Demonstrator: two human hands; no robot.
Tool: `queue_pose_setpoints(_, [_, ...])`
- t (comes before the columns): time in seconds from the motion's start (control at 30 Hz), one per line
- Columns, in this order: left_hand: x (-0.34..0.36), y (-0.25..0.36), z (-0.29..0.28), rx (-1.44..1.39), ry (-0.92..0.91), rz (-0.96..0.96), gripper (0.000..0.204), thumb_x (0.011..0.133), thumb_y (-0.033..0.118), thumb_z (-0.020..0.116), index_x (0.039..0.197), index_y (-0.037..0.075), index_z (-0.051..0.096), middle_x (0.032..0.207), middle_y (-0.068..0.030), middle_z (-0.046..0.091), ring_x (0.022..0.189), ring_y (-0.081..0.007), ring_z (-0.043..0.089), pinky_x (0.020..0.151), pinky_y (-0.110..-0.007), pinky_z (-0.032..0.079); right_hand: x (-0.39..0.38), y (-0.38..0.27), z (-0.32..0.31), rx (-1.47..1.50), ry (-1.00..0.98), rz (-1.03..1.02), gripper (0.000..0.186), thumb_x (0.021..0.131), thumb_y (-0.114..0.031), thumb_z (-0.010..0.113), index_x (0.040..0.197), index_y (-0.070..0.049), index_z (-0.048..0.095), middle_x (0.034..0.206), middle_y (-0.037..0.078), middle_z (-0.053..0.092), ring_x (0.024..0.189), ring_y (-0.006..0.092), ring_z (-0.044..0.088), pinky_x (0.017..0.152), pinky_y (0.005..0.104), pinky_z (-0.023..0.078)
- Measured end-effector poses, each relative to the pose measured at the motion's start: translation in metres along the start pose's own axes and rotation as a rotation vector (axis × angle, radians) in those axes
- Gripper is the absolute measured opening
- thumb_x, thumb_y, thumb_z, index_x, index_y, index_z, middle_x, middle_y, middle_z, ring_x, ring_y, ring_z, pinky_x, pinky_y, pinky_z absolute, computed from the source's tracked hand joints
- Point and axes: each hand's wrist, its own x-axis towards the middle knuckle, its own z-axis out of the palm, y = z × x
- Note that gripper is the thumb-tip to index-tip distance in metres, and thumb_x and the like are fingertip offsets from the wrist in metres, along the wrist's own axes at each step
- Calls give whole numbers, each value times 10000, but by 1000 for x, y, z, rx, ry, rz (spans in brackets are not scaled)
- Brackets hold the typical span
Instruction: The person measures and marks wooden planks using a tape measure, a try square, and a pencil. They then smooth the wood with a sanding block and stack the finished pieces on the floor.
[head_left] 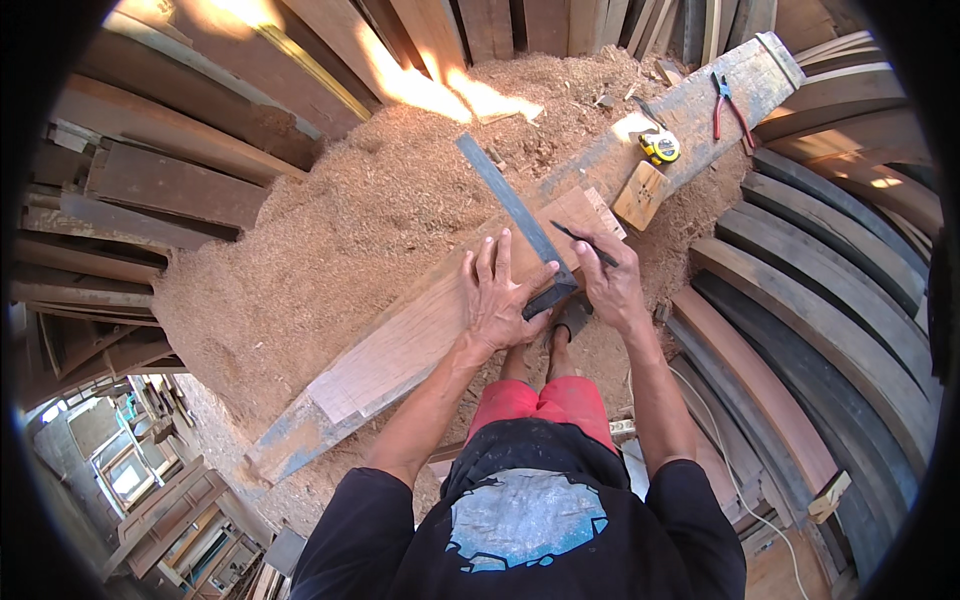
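1. Underfoot, a broad heap of sawdust [330, 230] spreads from the stacked boards at the top down to where I stand.
2. Curved dark planks [830, 300] lie in rows on my right, and straight boards [170, 180] are piled on my left.
3. Across the sawdust runs my long wooden beam [420, 330], slanting from lower left to upper right; its near end is notched and greyish, its far end weathered.
4. My left hand [500, 295] lies flat and open on the beam, fingers spread, pressing down on the stock of the steel try square [520, 215]. The thumb rests against the dark handle end of the square.
5. The square's thin blade reaches away from me, up and to the left, out over the sawdust past the beam's far edge.
6. My right hand [610, 280] is closed around a dark pencil [585, 243], just to the right of the square, with the tip touching the beam's top face beside the blade.
7. A small pale wood block [640, 195] sits on the beam beyond my right hand.
8. Further up lies a yellow tape measure [660, 147].
9. Near the far end rest red-handled pliers [732, 108].
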Motion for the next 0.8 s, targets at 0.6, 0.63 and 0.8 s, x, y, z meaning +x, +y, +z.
queue_pose_setpoints(0.6, [-4, -1, 6, -7, 56, 22, 732, 654, 444, 807, 1362, 413, 622, 1617, -307, 204, 1464, -502, 207, 1147, -676, 139, -30, 9, -36, -696, -431, 39, 260, 967, -246, 587, 1024, -26, 713, 953, 216, 700, 952, 374, 673, 848, 490, 526])
queue_pose_setpoints(0.63, [-5, -2, 6, -5, 63, 21, 731, 654, 446, 806, 1361, 412, 623, 1617, -307, 204, 1463, -502, 208, 1147, -676, 141, -33, 15, -29, -670, -404, 138, 274, 976, -259, 573, 1033, -24, 702, 958, 227, 698, 952, 388, 674, 842, 503, 527])
queue_pose_setpoints(0.8, [-6, -5, 11, 45, 54, 49, 783, 676, 488, 794, 1420, 420, 560, 1621, -316, 180, 1470, -518, 183, 1150, -686, 127, -62, 65, 52, -348, -21, 308, 272, 1007, -231, 520, 1004, 10, 645, 938, 281, 687, 948, 468, 669, 811, 549, 505])
